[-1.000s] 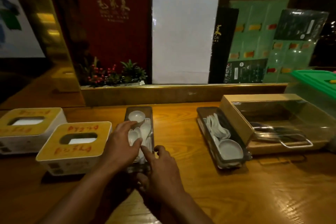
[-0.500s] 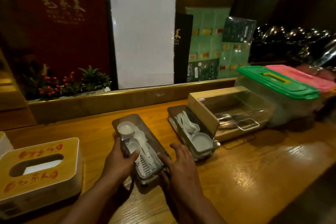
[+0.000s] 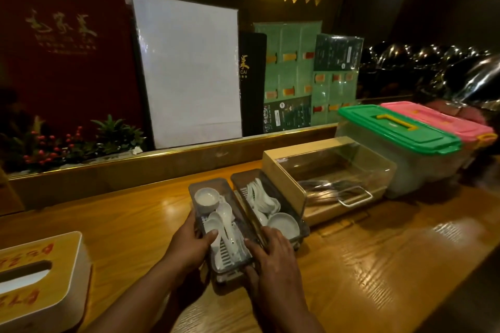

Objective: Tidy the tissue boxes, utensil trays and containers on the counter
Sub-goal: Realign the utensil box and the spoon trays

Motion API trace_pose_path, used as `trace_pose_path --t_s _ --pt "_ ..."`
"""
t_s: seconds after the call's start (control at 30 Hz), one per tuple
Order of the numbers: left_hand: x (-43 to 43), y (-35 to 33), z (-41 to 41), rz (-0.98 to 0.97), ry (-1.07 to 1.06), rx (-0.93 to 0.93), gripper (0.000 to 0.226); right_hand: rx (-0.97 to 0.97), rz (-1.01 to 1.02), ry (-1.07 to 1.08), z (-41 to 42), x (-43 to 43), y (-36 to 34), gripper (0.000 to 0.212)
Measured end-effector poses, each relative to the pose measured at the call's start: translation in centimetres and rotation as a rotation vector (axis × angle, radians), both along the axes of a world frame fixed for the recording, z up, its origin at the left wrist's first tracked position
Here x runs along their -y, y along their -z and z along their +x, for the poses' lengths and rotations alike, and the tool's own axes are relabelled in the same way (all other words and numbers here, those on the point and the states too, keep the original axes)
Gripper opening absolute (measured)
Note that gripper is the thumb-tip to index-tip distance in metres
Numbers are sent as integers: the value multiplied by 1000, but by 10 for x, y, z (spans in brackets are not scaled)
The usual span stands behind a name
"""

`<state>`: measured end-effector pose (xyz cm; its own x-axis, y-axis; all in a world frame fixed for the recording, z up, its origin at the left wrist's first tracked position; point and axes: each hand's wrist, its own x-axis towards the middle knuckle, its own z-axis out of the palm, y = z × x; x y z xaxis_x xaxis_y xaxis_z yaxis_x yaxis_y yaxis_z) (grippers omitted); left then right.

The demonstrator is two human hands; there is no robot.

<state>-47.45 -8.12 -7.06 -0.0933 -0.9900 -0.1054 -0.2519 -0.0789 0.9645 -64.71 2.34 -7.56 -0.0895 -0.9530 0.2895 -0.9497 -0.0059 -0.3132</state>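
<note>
We see a dim room with a long wooden counter (image 3: 378, 265). Menus and a small plant (image 3: 116, 132) stand behind it.

In the middle of the counter is a grey tray (image 3: 205, 186) with white spoons (image 3: 224, 219) and a small bowl (image 3: 206, 197) in it. The tray is long and thin. Its long way runs from near us to the back, leaning a bit to the left at the far end. It sits just beside a second tray (image 3: 243, 176), which points the same way. Their long sides look like they touch.

Our left hand (image 3: 189, 246) grips the tray's left side, thumb hooked over the rim. Our right hand (image 3: 270, 251) grips the right side, fingers curled over the edge between the two trays.

To the right is a clear box (image 3: 338, 165), then a green-lid tub (image 3: 400, 132) and a pink-lid tub (image 3: 438, 119). A tissue box (image 3: 40, 278) sits far left, well apart.
</note>
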Motion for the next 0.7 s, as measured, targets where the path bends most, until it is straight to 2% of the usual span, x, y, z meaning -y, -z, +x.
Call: trace_pose_path --t_s 0.33,0.7 --pt "11 3 -13 31 9 -46 73 80 58 -28 -13 7 -4 63" --pt "12 5 -17 75 -23 -98 72 -13 70 -20 -18 16 9 76"
